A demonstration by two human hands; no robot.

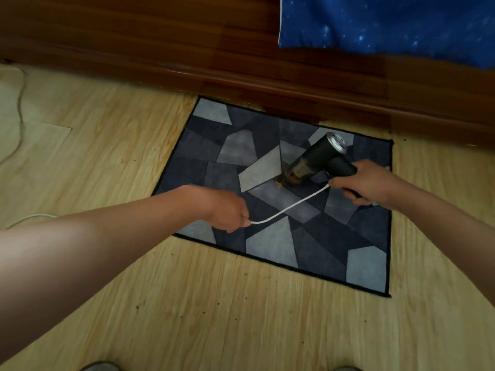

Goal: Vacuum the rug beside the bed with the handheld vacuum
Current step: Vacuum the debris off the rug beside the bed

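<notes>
**A:** Where was the handheld vacuum [318, 159]?

**B:** Over the grey patchwork rug [267, 245], right of centre. Its nozzle was down beside a small yellowish crumb pile [278, 184], and its rear end tilted up toward the bed frame [294, 76].

**A:** And the hands?

**B:** They were well apart. The right hand [367, 183] gripped the vacuum's handle. The left hand [227, 210] pinched the white cord [289, 207], which sagged between the two.

**A:** The surroundings?

**B:** The rug lay on a pale wooden floor [187, 303], its far edge near the dark frame. A blue starry cover [388, 22] hung at upper right.
</notes>
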